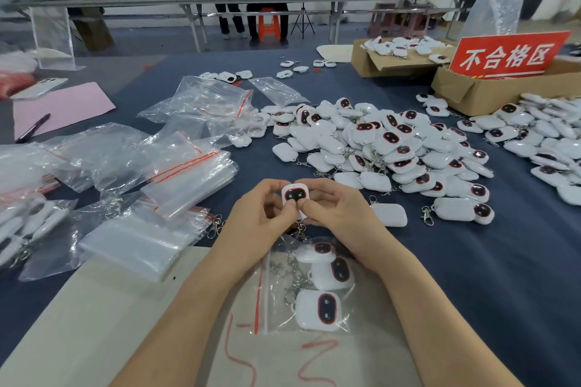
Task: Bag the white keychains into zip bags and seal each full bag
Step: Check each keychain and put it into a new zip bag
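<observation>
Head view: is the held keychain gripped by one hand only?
No, both the left hand and right hand pinch the keychain between them.

Thumbs (pixel 284 209) hide half the held keychain (pixel 295 194). Filled zip bags (pixel 31 223) at far left are blurred, cropped.

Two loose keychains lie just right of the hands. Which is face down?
The near keychain, beside the right hand: only its plain white back shows. The far keychain shows its dark, red-rimmed face.
</observation>
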